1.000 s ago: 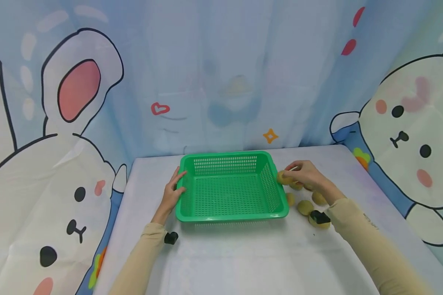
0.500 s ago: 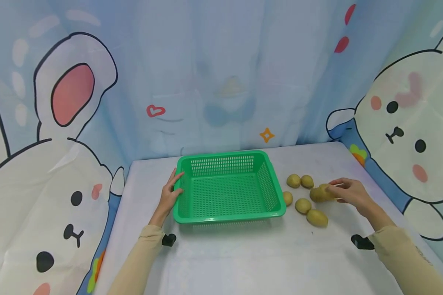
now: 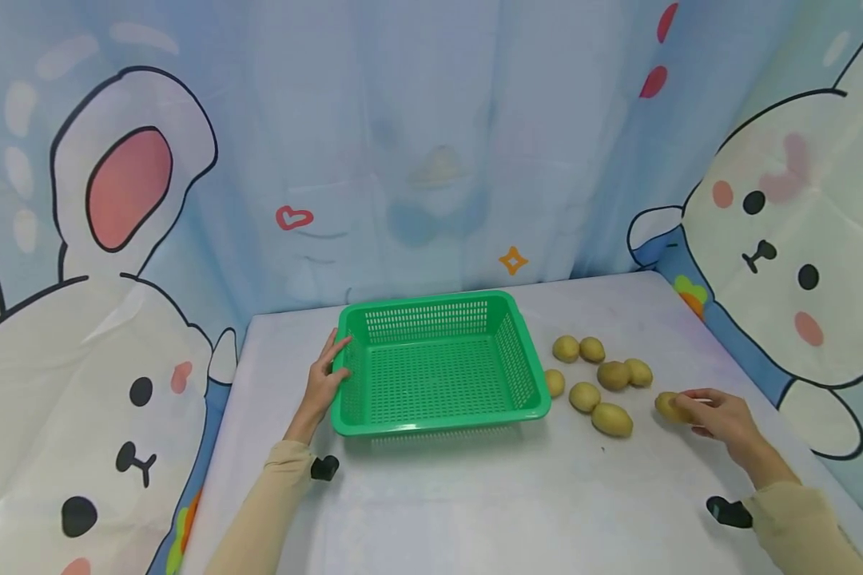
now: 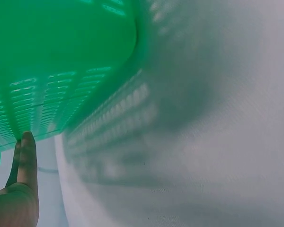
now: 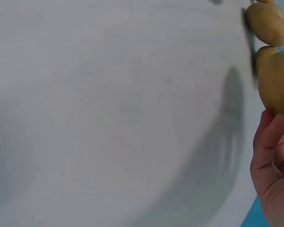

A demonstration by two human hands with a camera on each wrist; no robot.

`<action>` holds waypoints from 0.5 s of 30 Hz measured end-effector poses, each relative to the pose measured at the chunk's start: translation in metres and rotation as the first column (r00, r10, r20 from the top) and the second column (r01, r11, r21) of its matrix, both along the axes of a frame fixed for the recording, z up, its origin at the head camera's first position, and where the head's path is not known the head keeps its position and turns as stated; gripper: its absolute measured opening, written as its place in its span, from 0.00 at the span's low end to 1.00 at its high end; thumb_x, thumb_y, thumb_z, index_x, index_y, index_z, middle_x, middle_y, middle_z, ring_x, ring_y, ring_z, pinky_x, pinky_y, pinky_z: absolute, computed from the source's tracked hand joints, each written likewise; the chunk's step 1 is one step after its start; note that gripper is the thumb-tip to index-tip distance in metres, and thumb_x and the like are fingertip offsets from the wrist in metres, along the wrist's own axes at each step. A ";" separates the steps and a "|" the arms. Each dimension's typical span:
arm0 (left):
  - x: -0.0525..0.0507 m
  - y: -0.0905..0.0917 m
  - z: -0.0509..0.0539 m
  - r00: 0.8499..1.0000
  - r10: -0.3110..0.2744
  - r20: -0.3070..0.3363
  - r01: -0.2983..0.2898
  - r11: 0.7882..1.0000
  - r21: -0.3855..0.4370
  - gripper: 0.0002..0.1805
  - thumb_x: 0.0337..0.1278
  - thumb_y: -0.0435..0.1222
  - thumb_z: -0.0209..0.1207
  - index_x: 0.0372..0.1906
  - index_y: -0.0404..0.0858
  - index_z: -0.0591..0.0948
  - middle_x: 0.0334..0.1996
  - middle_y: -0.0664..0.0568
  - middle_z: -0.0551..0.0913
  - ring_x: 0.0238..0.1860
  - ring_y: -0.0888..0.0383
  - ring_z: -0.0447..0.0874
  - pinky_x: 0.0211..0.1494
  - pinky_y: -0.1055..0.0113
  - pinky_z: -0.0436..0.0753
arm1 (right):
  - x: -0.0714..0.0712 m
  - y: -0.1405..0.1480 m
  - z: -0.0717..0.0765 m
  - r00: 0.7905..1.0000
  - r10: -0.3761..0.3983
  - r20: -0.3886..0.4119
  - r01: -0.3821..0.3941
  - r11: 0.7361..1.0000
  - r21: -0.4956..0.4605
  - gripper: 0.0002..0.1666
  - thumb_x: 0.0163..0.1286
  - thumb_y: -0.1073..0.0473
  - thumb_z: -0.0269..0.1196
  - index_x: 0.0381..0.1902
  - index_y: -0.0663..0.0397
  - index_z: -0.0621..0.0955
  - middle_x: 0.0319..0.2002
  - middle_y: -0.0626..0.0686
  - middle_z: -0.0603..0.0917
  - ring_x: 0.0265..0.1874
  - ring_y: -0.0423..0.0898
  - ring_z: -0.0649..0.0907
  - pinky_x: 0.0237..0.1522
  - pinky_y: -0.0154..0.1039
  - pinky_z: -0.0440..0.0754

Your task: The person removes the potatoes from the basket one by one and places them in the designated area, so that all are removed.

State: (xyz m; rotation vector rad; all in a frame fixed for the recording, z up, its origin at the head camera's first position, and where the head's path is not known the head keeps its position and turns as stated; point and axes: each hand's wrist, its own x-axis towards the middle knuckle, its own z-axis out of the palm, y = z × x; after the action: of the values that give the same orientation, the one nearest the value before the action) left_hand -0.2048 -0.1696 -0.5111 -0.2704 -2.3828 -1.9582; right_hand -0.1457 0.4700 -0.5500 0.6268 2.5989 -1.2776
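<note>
A green plastic basket with slotted walls stands on the white-covered table, nothing inside it. My left hand holds its left rim, thumb and a finger over the edge; in the left wrist view, straight fingers lie against the outer wall. Right of the basket, my right hand pinches a potato between thumb and fingertips. The right wrist view shows this potato close up, apart from its shadow on the cloth. Several more potatoes lie loosely grouped between basket and right hand.
One potato sits right beside the basket's right wall, partly hidden by it. Printed curtains with cartoon rabbits hang behind and at both sides of the table.
From beside the basket's right rim, my right hand has carried the potato rightward past the others and nearer to me. My left hand stays on the basket. The head view has shifted slightly.
</note>
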 end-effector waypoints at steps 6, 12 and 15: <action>0.001 -0.002 0.002 1.000 0.012 0.000 -0.012 1.000 -0.016 0.35 0.52 0.18 0.50 0.70 0.27 0.66 0.78 0.42 0.46 0.78 0.44 0.42 0.71 0.46 0.60 | 0.005 0.005 -0.014 0.999 -0.018 0.044 0.019 1.000 -0.008 0.47 0.65 0.34 0.60 0.61 0.74 0.69 0.53 0.71 0.73 0.35 0.45 0.78 0.30 0.34 0.80; -0.005 -0.004 -0.007 1.000 0.013 -0.013 -0.014 0.999 -0.046 0.34 0.54 0.19 0.50 0.71 0.28 0.67 0.78 0.41 0.47 0.78 0.44 0.41 0.72 0.42 0.56 | 0.005 0.010 -0.010 0.998 0.032 0.051 -0.031 0.999 -0.021 0.49 0.65 0.33 0.60 0.61 0.76 0.69 0.49 0.67 0.76 0.33 0.42 0.78 0.32 0.35 0.81; -0.010 -0.006 -0.016 1.000 0.016 -0.025 -0.019 0.994 -0.108 0.33 0.57 0.20 0.51 0.71 0.32 0.68 0.79 0.44 0.48 0.77 0.42 0.47 0.70 0.40 0.60 | 0.004 0.013 -0.004 0.993 0.096 0.070 -0.094 0.995 -0.029 0.50 0.68 0.34 0.57 0.62 0.78 0.66 0.51 0.70 0.74 0.36 0.43 0.79 0.34 0.36 0.82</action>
State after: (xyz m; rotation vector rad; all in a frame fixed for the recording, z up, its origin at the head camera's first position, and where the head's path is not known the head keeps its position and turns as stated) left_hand -0.2143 -0.1751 -0.5266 -0.2743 -2.4714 -1.8111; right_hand -0.1413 0.4828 -0.5535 0.5277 2.5184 -1.2350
